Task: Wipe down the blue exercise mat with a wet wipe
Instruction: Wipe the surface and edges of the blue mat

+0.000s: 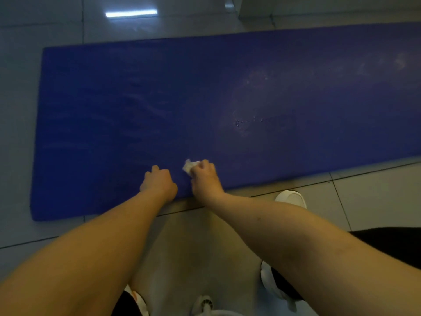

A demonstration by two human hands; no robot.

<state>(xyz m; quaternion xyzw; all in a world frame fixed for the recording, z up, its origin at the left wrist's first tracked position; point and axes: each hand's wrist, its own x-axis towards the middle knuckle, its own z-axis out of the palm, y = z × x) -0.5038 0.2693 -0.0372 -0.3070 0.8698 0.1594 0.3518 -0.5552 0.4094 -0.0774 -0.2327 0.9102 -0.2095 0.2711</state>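
The blue exercise mat (114, 110) lies flat on the tiled floor and runs from the left to past the right edge of the view. Faint streaks mark its left half, and a pale scuffed patch (250, 110) sits right of centre. My right hand (205, 176) is on the mat near its front edge and grips a crumpled white wet wipe (188, 166), which sticks out past the fingers. My left hand (158, 181) rests on the mat just beside it, fingers curled under, with nothing visible in it.
Grey glossy floor tiles (57, 21) surround the mat, with a ceiling light reflected at the back. A white shoe (291, 198) stands on the floor right of my right wrist, close to the mat's front edge. A pale wall base or furniture edge (319, 10) runs behind the mat.
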